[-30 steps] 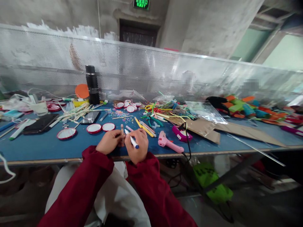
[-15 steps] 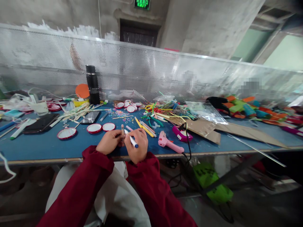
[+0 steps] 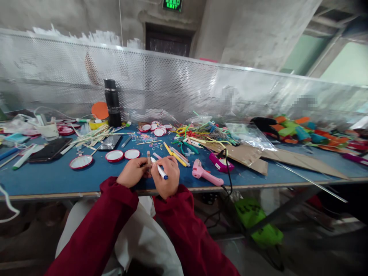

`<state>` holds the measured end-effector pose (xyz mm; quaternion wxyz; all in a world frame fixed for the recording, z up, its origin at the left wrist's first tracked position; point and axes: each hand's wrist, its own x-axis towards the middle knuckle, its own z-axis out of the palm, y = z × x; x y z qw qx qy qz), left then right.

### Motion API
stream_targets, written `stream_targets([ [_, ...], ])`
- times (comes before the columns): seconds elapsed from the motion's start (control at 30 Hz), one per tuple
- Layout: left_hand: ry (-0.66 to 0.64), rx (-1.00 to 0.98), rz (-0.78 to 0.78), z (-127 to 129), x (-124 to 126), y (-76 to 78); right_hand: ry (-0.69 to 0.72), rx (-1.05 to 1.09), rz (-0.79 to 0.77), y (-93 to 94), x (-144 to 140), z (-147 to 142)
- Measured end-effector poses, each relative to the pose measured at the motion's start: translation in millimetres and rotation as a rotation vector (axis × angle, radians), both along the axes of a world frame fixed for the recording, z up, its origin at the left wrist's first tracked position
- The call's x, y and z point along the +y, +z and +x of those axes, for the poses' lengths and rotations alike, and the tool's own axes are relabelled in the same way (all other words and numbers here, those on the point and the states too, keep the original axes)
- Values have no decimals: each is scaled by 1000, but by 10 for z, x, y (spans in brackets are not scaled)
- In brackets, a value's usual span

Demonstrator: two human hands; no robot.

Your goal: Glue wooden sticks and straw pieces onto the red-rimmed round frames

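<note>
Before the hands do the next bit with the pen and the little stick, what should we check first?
1. Right hand has a firm hold of the white pen with the blue end: ok.
2. Left hand is pinching the little stick: ok.
3. Pen tip is touching the stick: cannot tell, the fingers hide it.
4. Pink glue gun lies apart from both hands, to the right: ok.
5. Glue gun's black cord runs off the table edge, clear of the sleeves: ok.
6. Red-rimmed lids lie beyond the left hand, not touching it: ok.
</note>
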<state>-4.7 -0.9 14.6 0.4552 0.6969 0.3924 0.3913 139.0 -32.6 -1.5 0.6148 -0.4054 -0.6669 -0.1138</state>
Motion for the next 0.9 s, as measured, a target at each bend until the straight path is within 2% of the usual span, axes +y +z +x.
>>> stream_targets([
  [0.53, 16, 21, 13, 6, -9, 24, -24, 2, -7, 1, -6, 1],
  [0.9, 27, 52, 55, -9, 8, -6, 15, -47, -9, 16, -10, 3],
])
